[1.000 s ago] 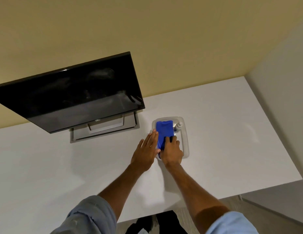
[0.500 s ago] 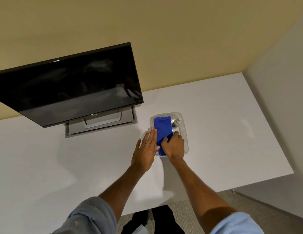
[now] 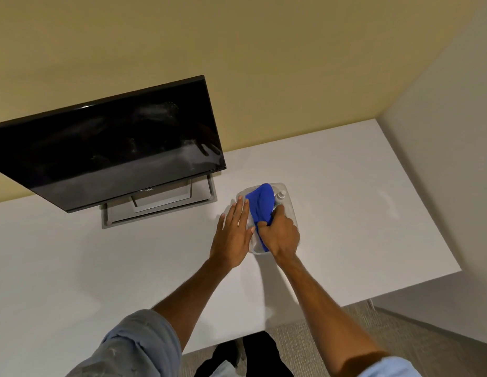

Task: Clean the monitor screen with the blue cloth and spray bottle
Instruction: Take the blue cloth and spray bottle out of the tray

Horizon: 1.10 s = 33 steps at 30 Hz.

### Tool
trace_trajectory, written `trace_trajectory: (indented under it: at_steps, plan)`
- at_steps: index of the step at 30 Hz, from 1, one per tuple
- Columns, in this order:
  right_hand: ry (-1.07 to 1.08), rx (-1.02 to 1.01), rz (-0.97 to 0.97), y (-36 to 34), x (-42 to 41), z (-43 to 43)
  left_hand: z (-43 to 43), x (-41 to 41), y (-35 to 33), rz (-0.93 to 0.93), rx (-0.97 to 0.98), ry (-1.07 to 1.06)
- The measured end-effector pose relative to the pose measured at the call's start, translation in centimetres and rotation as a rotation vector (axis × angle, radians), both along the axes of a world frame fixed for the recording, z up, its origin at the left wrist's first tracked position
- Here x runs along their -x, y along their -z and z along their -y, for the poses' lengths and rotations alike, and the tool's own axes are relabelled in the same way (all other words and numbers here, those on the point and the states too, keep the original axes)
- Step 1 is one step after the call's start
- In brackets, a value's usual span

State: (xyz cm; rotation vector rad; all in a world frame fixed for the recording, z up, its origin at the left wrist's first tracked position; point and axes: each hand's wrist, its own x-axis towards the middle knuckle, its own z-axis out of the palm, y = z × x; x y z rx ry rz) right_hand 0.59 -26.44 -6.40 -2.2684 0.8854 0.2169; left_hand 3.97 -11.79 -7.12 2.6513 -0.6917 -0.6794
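Your right hand (image 3: 280, 235) pinches the near end of the soft blue cloth (image 3: 261, 205), whose long axis runs away from you inside a clear plastic tray (image 3: 242, 196); your left hand (image 3: 234, 235) lies flat, fingers straight, at the tray's left rim. The small capped bottle (image 3: 280, 196) sits just right of the cloth, nearer your right hand; the glossy black monitor (image 3: 114, 148) stands up and to the left.

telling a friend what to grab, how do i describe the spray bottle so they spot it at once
On the white desk, right of the black monitor, sits a clear tray. The spray bottle is at its far right side, beside the blue cloth; it is the only bottle there, small and pale.
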Motion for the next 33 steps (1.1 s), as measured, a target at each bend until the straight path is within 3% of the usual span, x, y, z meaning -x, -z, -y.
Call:
trace_trajectory:
  at_steps: [2, 5, 12, 16, 19, 22, 25, 33]
  plan:
    - [-0.031, 0.075, 0.069, -1.3, 0.3, -0.2, 0.2, -1.6, -1.2, 0.079, 0.092, 0.04]
    - [-0.087, 0.199, 0.155, -3.8, 0.8, -0.9, 1.0, -4.5, -4.0, 0.022, 0.246, 0.06]
    - [-0.241, 0.259, 0.256, -6.8, 1.8, -4.0, -2.8, -9.0, -7.5, 0.055, 0.294, 0.18]
    - [-0.299, 0.16, 0.246, -6.3, 2.3, -6.7, -7.6, -9.7, -7.3, 0.056, 0.142, 0.204]
    - [-0.31, 0.027, 0.177, -4.5, 2.9, -8.9, -11.7, -9.7, -6.9, -0.148, 0.096, 0.077]
    - [-0.202, -0.329, 0.063, -2.1, 3.3, -11.3, -15.8, -9.0, -5.8, -0.408, 0.171, -0.154]
    - [-0.041, -0.623, -0.039, 0.3, 3.8, -13.6, -18.8, -7.9, -3.8, -0.485, 0.255, -0.395]
    - [-0.026, -0.695, -0.193, 4.8, 4.2, -19.3, -21.2, -7.1, 0.8, -0.416, 0.307, -0.66]
